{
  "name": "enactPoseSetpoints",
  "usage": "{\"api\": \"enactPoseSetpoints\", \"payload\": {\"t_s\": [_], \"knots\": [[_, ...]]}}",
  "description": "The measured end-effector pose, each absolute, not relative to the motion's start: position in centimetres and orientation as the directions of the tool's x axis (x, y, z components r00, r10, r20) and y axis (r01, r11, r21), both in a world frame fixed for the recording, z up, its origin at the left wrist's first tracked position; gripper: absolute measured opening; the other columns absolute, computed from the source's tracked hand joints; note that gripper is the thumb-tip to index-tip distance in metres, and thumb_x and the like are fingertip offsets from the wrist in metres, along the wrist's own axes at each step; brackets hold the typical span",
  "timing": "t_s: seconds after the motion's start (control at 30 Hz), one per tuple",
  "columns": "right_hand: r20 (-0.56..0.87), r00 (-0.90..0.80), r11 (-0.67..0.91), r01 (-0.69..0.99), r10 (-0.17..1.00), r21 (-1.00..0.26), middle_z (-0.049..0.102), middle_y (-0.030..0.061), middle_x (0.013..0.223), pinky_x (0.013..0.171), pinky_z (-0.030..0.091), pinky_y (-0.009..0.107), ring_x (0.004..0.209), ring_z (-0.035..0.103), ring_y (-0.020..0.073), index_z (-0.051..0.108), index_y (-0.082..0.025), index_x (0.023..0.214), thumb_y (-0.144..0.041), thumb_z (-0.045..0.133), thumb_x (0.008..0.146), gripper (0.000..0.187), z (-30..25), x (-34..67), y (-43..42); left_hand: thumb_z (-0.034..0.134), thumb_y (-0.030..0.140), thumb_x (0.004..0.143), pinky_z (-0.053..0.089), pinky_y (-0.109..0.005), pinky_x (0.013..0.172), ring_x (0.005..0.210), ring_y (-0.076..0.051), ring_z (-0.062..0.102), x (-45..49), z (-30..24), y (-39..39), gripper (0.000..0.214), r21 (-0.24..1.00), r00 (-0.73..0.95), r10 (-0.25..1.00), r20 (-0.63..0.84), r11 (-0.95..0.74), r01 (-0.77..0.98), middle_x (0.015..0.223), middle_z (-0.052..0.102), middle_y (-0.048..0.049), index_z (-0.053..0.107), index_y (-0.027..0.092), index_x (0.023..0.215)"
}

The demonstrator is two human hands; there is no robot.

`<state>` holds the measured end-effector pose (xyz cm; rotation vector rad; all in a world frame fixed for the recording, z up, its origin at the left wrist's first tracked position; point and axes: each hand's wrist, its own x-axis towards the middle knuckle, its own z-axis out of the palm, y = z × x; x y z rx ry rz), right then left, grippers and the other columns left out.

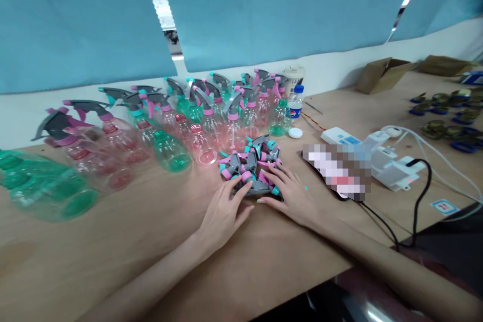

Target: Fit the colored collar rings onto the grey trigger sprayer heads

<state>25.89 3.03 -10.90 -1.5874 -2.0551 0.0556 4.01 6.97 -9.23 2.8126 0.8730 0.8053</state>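
Can pass between the forearms over bare brown tabletop; meets piled trigger spray heads ahead, crowded spray bottles close behind them, and, to the right, a white power strip and looping black cable.

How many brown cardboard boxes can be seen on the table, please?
2. One open cardboard box is toward the back of the table, on the picture's right side; the other box is farther right. Others may be hidden behind them.
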Motion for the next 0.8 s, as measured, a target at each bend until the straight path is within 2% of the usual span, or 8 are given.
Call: {"api": "enactPoseSetpoints", "payload": {"t_s": [0.13,0.23,0.4,0.47,0.57,0.67,0.8], "knots": [[0.424,-0.111,0.313,0.84,0.899,-0.444,0.048,0.0115,0.138,0.107,0.033,0.052,0.131,0.039,0.029,0.053,-0.021,0.124,-0.053,0.049,0.087,0.049,-11.1,26.3,3.9,0.051,0.016,0.09,0.051,-0.047,0.087,0.11,-0.028,0.053,3.9,-9.2,7.3,0.023,0.225,0.673,0.544,0.502,-0.833,0.505,0.121,0.053,-0.0132,0.056,0.019,0.112],[0.428,-0.06,0.313,0.774,0.902,-0.551,0.049,0.0113,0.134,0.105,0.036,0.047,0.127,0.044,0.0261,0.055,-0.021,0.12,-0.048,0.048,0.089,0.042,-10.9,26.7,4.7,0.048,0.012,0.091,0.053,-0.043,0.084,0.104,-0.025,0.056,3.4,-9.0,7.5,0.016,0.235,0.671,0.54,0.509,-0.836,0.495,0.116,0.055,-0.0107,0.06,0.019,0.098],[0.438,0.001,0.29,0.747,0.899,-0.598,0.05,0.0113,0.132,0.105,0.037,0.045,0.126,0.044,0.0258,0.056,-0.021,0.118,-0.049,0.046,0.09,0.041,-9.8,27.5,6.5,0.052,0.017,0.09,0.052,-0.039,0.085,0.103,-0.022,0.057,2.6,-8.7,7.0,0.01,0.267,0.664,0.543,0.514,-0.837,0.477,0.111,0.056,-0.0099,0.058,0.018,0.097],[0.439,0.023,0.262,0.774,0.898,-0.577,0.048,0.0126,0.134,0.105,0.036,0.046,0.127,0.043,0.0274,0.054,-0.021,0.121,-0.054,0.047,0.087,0.048,-9.2,27.9,7.9,0.055,0.021,0.088,0.051,-0.04,0.088,0.108,-0.024,0.054,2.7,-8.4,7.0,0.016,0.278,0.643,0.555,0.528,-0.828,0.487,0.115,0.054,-0.012,0.057,0.018,0.104],[0.43,-0.011,0.234,0.851,0.903,-0.47,0.047,0.0151,0.135,0.104,0.035,0.047,0.128,0.041,0.0307,0.049,-0.017,0.129,-0.063,0.051,0.081,0.067,-8.5,28.3,10.7,0.057,0.032,0.086,0.042,-0.049,0.099,0.123,-0.03,0.043,3.9,-7.7,7.8,0.04,0.271,0.608,0.608,0.51,-0.785,0.557,0.132,0.044,-0.0161,0.05,0.018,0.123],[0.41,-0.074,0.261,0.868,0.909,-0.423,0.051,0.0128,0.131,0.104,0.035,0.049,0.126,0.041,0.0323,0.051,-0.021,0.129,-0.064,0.051,0.08,0.066,-8.5,28.0,13.0,0.058,0.046,0.083,0.034,-0.055,0.104,0.132,-0.036,0.031,5.6,-7.3,9.2,0.053,0.287,0.561,0.718,0.412,-0.687,0.668,0.145,0.032,-0.0153,0.048,0.021,0.129],[0.406,-0.106,0.279,0.875,0.908,-0.396,0.054,0.0112,0.129,0.101,0.037,0.05,0.121,0.046,0.0319,0.054,-0.024,0.127,-0.062,0.052,0.08,0.06,-9.3,27.4,13.5,0.056,0.048,0.085,0.033,-0.054,0.105,0.134,-0.034,0.03,7.0,-7.7,10.0,0.053,0.327,0.543,0.782,0.305,-0.621,0.712,0.144,0.036,-0.0148,0.048,0.021,0.13]]}}
